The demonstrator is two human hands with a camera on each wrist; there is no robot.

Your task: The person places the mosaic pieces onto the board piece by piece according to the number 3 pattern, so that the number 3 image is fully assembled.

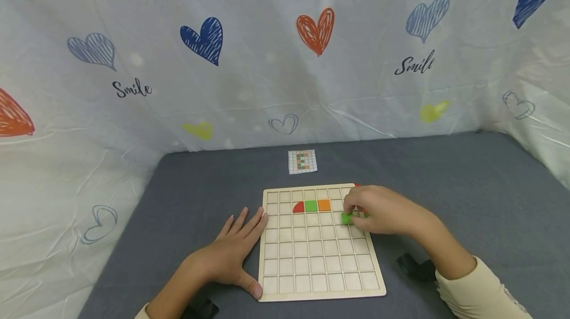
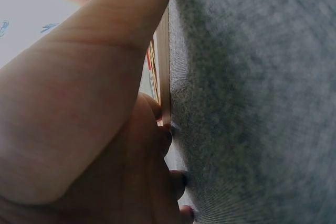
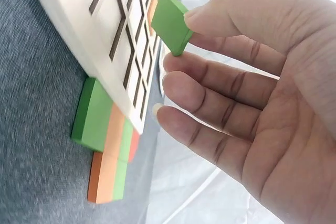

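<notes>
A square wooden grid board (image 1: 318, 250) lies on the dark grey table. Three tiles sit side by side near its top: a red quarter-round tile (image 1: 299, 207), a green square tile (image 1: 310, 205) and an orange square tile (image 1: 324, 205). Between thumb and fingertips my right hand (image 1: 383, 210) pinches another green tile (image 3: 170, 23), held over the board's right side. My left hand (image 1: 231, 254) rests spread along the board's left edge, thumb at the lower corner and fingertips at the upper side.
Beside the board's right edge, partly behind the right hand, lie loose green and orange tiles (image 3: 109, 145). A small printed pattern card (image 1: 303, 161) lies beyond the board. A white curtain (image 1: 267, 76) with hearts hangs behind the table (image 1: 213, 180).
</notes>
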